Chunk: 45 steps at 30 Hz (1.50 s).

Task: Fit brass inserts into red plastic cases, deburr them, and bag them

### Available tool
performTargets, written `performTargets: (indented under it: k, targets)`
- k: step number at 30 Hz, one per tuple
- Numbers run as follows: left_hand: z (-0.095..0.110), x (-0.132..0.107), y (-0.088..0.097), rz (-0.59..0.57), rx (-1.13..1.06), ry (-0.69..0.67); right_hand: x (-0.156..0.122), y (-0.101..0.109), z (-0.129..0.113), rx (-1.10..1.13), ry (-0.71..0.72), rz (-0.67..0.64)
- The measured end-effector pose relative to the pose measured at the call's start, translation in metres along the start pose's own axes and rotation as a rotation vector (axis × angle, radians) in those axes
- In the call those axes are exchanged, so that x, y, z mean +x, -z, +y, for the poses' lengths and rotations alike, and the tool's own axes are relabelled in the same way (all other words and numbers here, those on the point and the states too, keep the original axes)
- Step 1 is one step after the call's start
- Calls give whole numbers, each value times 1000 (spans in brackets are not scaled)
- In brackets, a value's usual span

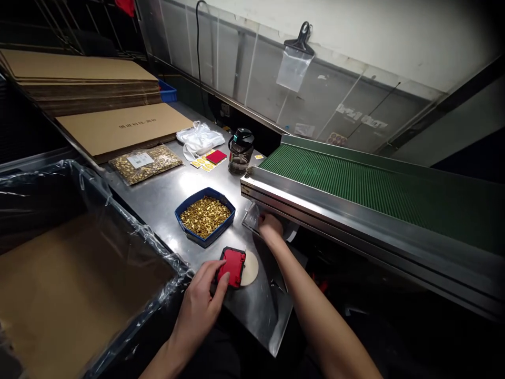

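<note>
My left hand [205, 284] grips a small flat black piece with a red face [232, 266], its thumb and fingers at the near-left side. Part of a pale round disc [250, 269] shows beside and beneath that piece on the metal table. Further right, my right hand [270, 227] is closed at a clear plastic bag [251, 217] lying by the conveyor's lower edge; its fingertips are partly hidden. Between the left hand and the back of the table stands a blue tray [205, 242] full of small gold-coloured metal pieces [205, 215].
A green ribbed conveyor [331, 176] slopes along the right. At the back are a dark bottle [240, 152], plastic bags [201, 138], a red pad [216, 156] and a bag of gold pieces [145, 162]. Cardboard sheets [122, 123] and a plastic-lined bin [158, 247] occupy the left.
</note>
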State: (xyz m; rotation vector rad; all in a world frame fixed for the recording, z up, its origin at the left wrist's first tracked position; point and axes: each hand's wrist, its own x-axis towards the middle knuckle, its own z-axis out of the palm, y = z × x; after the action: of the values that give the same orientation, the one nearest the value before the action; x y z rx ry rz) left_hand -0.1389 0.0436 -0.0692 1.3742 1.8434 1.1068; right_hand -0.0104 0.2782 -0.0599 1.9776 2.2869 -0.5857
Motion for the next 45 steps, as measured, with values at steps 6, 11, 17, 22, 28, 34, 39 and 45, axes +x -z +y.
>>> performTargets:
  k: [6, 11, 17, 22, 28, 34, 39, 45]
  targets:
    - [24, 20, -1, -22, -123, -48, -44, 14, -1, 247, 134, 167]
    - [51, 57, 21, -109, -129, -315, -146, 30, 14, 553, 304, 38]
    - [70, 29, -19, -894, -307, -169, -257, 4, 100, 1366, -140, -176]
    - [67, -11, -87, -922, -238, -132, -306, -25, 152, 1460, -306, -256]
    - [83, -48, -114, -692, -174, -250, -336, -37, 161, 1390, -460, 36]
    - [83, -79, -119, -1058, -270, -16, -344, -50, 165, 1136, -399, -47]
    - [52, -77, -104, -666, -57, -29, -340, -59, 158, 360, -386, 227]
    - [19, -78, -69, -482, -37, 115, -320, -67, 115, 367, -157, -166]
